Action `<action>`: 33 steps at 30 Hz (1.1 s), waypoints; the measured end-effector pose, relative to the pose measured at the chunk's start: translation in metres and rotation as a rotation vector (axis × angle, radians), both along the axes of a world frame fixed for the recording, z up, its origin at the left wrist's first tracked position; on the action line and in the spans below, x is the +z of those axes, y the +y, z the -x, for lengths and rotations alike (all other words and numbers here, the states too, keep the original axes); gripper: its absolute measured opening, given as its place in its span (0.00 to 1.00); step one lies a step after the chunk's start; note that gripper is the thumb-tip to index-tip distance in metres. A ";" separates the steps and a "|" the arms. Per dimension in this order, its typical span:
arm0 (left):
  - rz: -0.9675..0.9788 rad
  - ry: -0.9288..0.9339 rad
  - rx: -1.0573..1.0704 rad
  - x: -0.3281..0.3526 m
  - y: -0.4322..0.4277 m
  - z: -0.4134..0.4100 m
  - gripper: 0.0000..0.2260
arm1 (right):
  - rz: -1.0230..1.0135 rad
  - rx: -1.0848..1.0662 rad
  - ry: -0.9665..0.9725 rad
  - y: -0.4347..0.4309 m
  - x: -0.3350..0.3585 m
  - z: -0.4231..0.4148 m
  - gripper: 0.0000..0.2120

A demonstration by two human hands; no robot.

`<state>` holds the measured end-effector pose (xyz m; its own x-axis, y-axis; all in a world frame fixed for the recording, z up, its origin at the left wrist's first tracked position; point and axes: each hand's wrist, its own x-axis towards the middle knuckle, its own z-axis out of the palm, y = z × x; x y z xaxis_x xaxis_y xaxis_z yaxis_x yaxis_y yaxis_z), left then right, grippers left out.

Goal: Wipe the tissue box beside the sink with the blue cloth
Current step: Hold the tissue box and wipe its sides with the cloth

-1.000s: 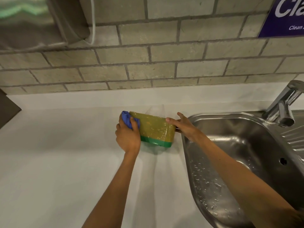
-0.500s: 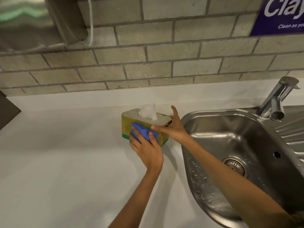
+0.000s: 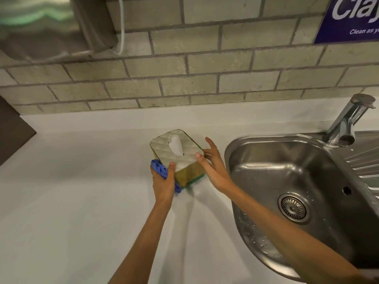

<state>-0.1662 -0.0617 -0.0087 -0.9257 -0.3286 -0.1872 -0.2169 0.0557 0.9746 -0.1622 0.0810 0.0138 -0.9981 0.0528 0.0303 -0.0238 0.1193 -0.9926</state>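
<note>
The tissue box (image 3: 184, 158) stands upright on the white counter (image 3: 71, 191), just left of the sink (image 3: 297, 181). It has a pale quilted top with a white tissue poking out, yellow sides and a green base. My left hand (image 3: 163, 184) holds the bunched blue cloth (image 3: 160, 169) pressed against the box's near left corner, thumb resting on the top edge. My right hand (image 3: 213, 167) touches the box's right side, thumb on the top corner and fingers spread behind it.
A steel sink with a drain (image 3: 293, 208) fills the right side, and a tap (image 3: 346, 121) stands at its back. A brick wall rises behind the counter, with a metal dispenser (image 3: 41, 23) at upper left and a purple sign (image 3: 348, 19) at upper right.
The box, tipped on its side a second ago, now stands upright and turned. My left hand with the cloth has moved from the front face to the near left corner.
</note>
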 end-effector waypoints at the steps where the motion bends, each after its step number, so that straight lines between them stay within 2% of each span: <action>1: 0.017 -0.009 0.020 -0.001 -0.001 0.000 0.25 | 0.012 0.004 -0.002 0.000 -0.002 -0.003 0.33; 5: 0.064 -0.016 0.105 0.001 -0.004 0.003 0.23 | 0.028 0.029 -0.013 -0.002 -0.006 -0.014 0.39; 9: 0.059 -0.001 0.166 0.011 -0.005 0.012 0.20 | 0.041 0.030 -0.012 -0.005 -0.008 -0.020 0.35; 14: -0.056 -0.067 0.343 0.012 -0.007 0.004 0.16 | 0.035 0.031 0.004 -0.008 -0.010 -0.028 0.35; 19: -0.262 -0.049 0.357 0.018 0.021 -0.011 0.14 | 0.040 0.031 0.040 -0.018 -0.011 -0.039 0.34; 22: -0.265 -0.039 0.424 0.026 0.028 -0.005 0.21 | 0.062 0.065 0.055 -0.026 -0.010 -0.046 0.36; 25: -0.327 -0.129 0.432 0.028 0.028 -0.001 0.28 | 0.083 0.097 0.066 -0.032 -0.013 -0.049 0.37; 28: -0.315 -0.114 0.352 0.022 0.020 0.005 0.24 | 0.029 0.038 0.078 -0.028 -0.014 -0.046 0.32; 31: -0.291 -0.135 0.236 0.021 0.006 0.012 0.26 | 0.007 -0.149 0.123 -0.009 -0.013 -0.032 0.21; 33: -0.249 -0.152 0.178 0.021 -0.003 0.018 0.25 | -0.003 -0.253 0.115 0.009 -0.013 -0.018 0.18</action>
<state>-0.1841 -0.0647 0.0123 -0.8133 -0.4094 -0.4134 -0.3455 -0.2319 0.9093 -0.1440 0.0899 0.0012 -0.9433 0.2993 0.1435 -0.1057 0.1390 -0.9846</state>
